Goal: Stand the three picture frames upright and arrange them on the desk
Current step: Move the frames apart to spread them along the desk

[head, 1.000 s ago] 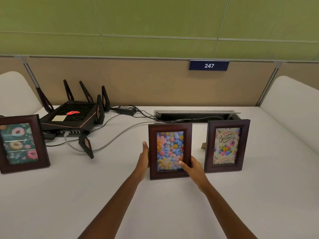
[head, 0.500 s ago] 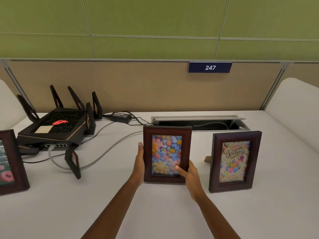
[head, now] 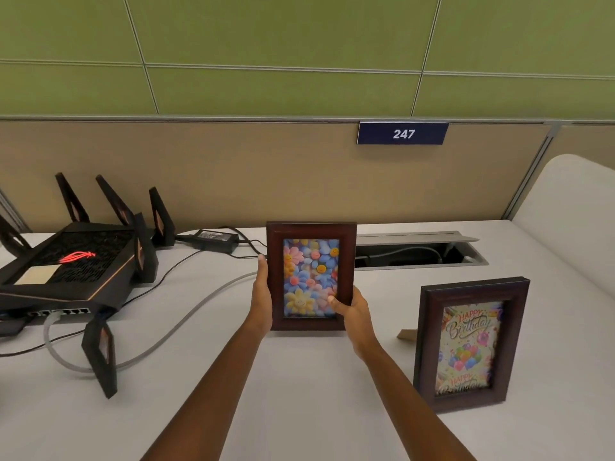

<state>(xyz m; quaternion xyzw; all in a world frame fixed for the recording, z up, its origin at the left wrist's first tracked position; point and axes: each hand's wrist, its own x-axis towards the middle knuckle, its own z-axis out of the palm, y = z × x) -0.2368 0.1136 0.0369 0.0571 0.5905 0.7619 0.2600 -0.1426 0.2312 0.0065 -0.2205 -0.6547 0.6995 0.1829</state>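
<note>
Here both hands gripped the flower frame [head: 311, 276] upright at mid-desk: left hand [head: 262, 294] along its left edge, right hand [head: 352, 311] at the lower right corner (thumb on the glass); the birthday frame [head: 471, 344] stood just right

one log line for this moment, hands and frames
left hand: grips flower frame left edge | right hand: grips its lower right corner | birthday frame: upright on desk, apart
</note>
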